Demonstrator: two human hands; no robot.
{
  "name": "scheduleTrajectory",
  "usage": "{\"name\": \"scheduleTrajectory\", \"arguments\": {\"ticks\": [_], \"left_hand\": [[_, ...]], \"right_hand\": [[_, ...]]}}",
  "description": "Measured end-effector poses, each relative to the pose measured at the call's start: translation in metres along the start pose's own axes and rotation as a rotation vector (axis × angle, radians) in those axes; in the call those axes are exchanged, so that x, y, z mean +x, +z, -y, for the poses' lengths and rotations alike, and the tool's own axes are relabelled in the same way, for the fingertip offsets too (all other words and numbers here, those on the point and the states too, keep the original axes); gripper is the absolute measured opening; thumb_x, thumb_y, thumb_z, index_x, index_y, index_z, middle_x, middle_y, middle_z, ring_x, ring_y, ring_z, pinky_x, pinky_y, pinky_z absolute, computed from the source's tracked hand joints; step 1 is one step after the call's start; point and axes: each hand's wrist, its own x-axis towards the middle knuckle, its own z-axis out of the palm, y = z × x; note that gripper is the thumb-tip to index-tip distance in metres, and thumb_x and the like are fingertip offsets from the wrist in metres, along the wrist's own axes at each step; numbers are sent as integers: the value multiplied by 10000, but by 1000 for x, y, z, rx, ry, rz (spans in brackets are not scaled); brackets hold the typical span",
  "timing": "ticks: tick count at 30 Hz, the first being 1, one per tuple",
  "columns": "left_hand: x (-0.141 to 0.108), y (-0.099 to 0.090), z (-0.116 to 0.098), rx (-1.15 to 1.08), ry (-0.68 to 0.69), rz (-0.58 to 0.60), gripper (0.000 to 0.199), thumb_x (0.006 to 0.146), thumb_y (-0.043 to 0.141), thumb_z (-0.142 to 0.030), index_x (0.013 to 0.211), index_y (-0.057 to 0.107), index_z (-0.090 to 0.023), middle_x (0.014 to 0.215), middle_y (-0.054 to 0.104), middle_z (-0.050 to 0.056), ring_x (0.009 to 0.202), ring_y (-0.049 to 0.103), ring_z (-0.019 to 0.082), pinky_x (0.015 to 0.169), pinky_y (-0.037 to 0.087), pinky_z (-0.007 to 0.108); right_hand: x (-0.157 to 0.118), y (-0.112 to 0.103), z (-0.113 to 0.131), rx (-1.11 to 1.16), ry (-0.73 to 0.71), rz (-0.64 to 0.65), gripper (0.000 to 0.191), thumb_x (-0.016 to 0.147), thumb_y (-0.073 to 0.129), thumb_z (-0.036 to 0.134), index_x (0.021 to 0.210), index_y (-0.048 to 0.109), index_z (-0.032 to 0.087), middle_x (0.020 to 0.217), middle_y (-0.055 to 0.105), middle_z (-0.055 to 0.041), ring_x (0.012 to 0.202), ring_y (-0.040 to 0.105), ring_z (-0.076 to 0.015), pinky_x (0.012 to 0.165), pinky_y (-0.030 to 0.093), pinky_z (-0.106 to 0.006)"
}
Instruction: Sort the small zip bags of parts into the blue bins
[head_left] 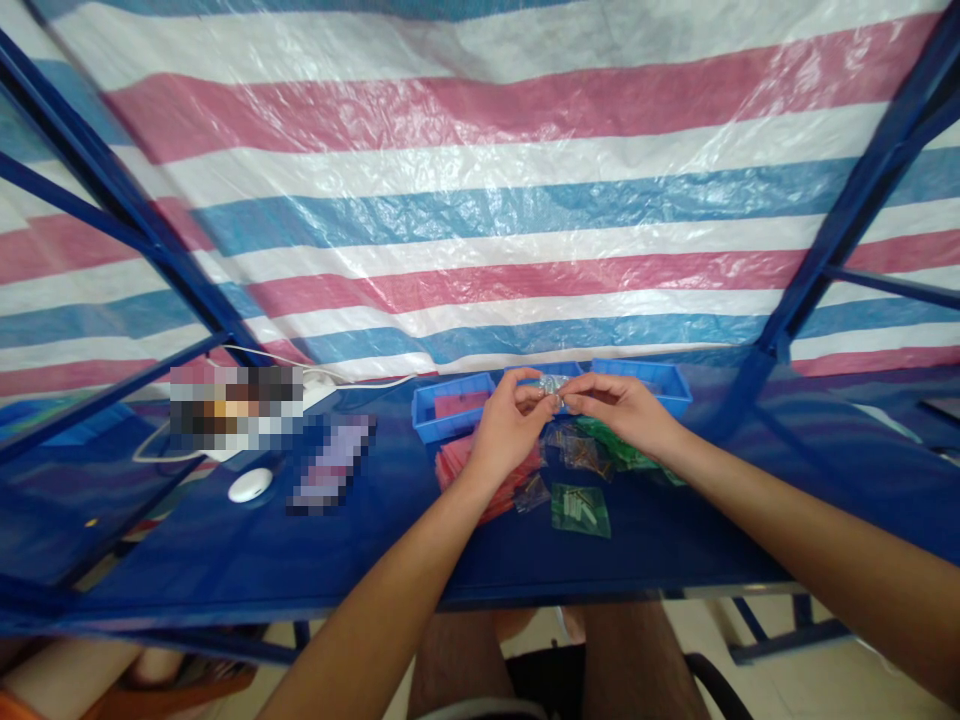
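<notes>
Both hands meet over the blue table, in front of the row of blue bins. Between their fingertips is a small clear plastic bag (553, 384), its contents too small to make out. My left hand (511, 420) pinches it from the left, and my right hand (619, 408) pinches it from the right. Below them lie a pile of pink bags (457, 465), clear bags with small brass-coloured pieces (585, 452) and some green bags (626, 450). Nearer the front edge rests a green bag (581, 510) holding pale plugs and screws.
Blue bins (452, 408) stand along the back. To the left are a white round case (250, 486), a blurred phone-like object (334, 465) and white cables. Blue metal posts flank a striped sheet (495, 220). Another person's limbs show at lower left.
</notes>
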Motion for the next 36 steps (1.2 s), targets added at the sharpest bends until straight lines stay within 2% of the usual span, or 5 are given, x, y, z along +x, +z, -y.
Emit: {"name": "scheduleTrajectory", "arguments": {"ticks": [8, 15, 22, 30, 36], "left_hand": [[-2, -7, -12, 363, 115, -19, 367, 955, 694, -282, 1288, 559, -207, 1085, 777, 69, 950, 749, 202, 829, 588, 324], [-10, -8, -15, 807, 353, 256, 286, 1005, 633, -385, 1207, 694, -192, 1235, 720, 111, 1212, 668, 266, 1109, 520, 425], [-14, -5, -6, 925, 332, 434, 547, 1010, 601, -499, 1448, 620, -171, 1478, 621, 139, 1387, 572, 295, 1207, 456, 427], [-11, -7, -1, 970, 304, 452, 392, 1012, 610, -393, 1342, 708, -207, 1274, 726, 114, 1215, 662, 271, 1113, 516, 409], [-9, -8, -1, 957, 301, 446, 331, 994, 580, -228, 1281, 743, -197, 1247, 743, 94, 1180, 682, 251, 1117, 522, 388]], "right_hand": [[4, -7, -5, -56, 12, -196, 357, 883, 779, 530, 1115, 772, 259, 1043, 773, -66, 856, 720, -243, 835, 623, -439], [8, -35, 7, -713, -269, -357, 461, 995, 617, 442, 1400, 627, 222, 1370, 604, -165, 1156, 663, -315, 951, 608, -476], [4, -36, -10, -1274, -54, -196, 493, 1017, 533, 508, 1312, 680, 141, 1269, 664, -222, 1183, 623, -405, 1034, 501, -546], [2, -32, -6, -1265, -24, -171, 492, 1069, 422, 557, 940, 773, 237, 1053, 783, -127, 1072, 681, -344, 1122, 367, -581], [4, -31, 4, -1105, -148, -194, 462, 1067, 448, 526, 948, 775, 223, 1108, 776, -126, 1091, 676, -324, 1096, 424, -506]]}}
